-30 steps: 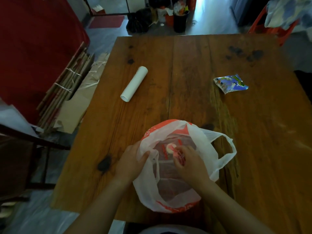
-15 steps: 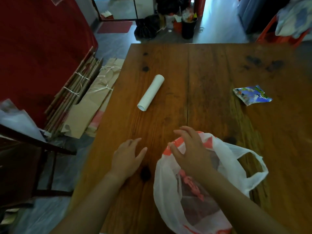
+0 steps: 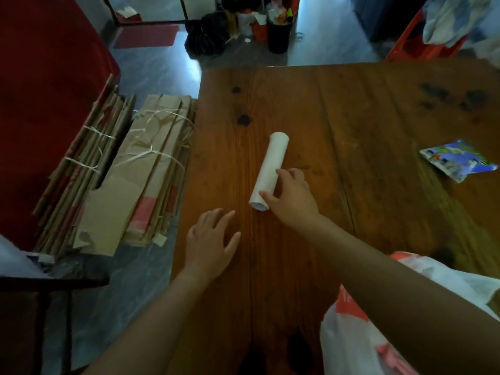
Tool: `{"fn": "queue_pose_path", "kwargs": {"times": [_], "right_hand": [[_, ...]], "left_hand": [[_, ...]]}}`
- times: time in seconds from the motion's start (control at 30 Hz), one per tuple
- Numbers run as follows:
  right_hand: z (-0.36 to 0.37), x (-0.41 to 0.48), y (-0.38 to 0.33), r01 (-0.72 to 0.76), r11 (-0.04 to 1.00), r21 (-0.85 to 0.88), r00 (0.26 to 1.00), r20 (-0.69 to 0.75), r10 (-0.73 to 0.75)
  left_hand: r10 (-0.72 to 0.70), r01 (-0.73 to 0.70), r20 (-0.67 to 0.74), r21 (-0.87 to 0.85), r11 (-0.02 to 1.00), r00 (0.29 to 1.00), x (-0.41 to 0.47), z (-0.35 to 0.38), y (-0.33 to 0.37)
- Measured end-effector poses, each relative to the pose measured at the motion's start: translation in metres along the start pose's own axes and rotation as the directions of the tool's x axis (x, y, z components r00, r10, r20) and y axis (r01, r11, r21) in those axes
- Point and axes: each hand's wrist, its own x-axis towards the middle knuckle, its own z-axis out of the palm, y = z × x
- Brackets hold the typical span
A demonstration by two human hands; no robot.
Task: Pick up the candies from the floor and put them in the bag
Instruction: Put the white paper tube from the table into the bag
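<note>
The white and orange plastic bag point(image 3: 349, 345) lies on the wooden table point(image 3: 351, 109) at the lower right, partly under my right forearm. No candies show in this view. My right hand point(image 3: 293, 197) reaches forward past the bag and holds the near end of a white roll point(image 3: 276, 155), thumb on its left side and fingers over its top. My left hand point(image 3: 211, 238) hovers flat over the table near the left edge, fingers spread and holding nothing.
A blue snack packet point(image 3: 457, 159) lies at the table's right. Bundled flat cardboard point(image 3: 127, 180) leans beside the table on the left floor, against a red surface point(image 3: 40, 90). A dark chair frame point(image 3: 51, 282) stands lower left. Bins and bags point(image 3: 278, 31) stand beyond the table.
My right hand left the bag and reached forward onto the white roll. My left hand let go of the bag and moved out over the table. The view shifted left and forward.
</note>
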Motion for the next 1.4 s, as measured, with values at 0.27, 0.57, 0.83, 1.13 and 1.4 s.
{"fn": "queue_pose_path", "kwargs": {"times": [0.27,0.57,0.83,1.13,1.4], "right_hand": [[0.041,0.045,-0.015,-0.206,0.97,0.127,0.977,-0.024,0.211],[0.031,-0.056,0.024,-0.17,0.985,0.039,0.985,-0.008,0.171],[0.047,-0.034,0.018,-0.119,0.984,-0.132,0.975,-0.201,0.091],[-0.006,-0.108,0.016,-0.051,0.988,0.143,0.986,-0.15,0.072],[-0.082,-0.181,0.064,-0.011,1.0,-0.015,0.932,-0.362,0.005]], "left_hand": [[0.016,-0.014,-0.049,0.043,0.999,0.999,0.015,0.025,-0.018],[0.031,-0.03,-0.066,0.02,0.999,0.997,0.018,0.029,-0.022],[0.033,-0.031,-0.055,0.029,0.999,0.998,0.018,0.028,-0.023],[0.041,-0.041,0.038,0.012,0.999,0.998,0.017,0.018,-0.02],[0.114,-0.099,0.163,-0.099,0.99,0.98,-0.013,0.002,0.034]]}}
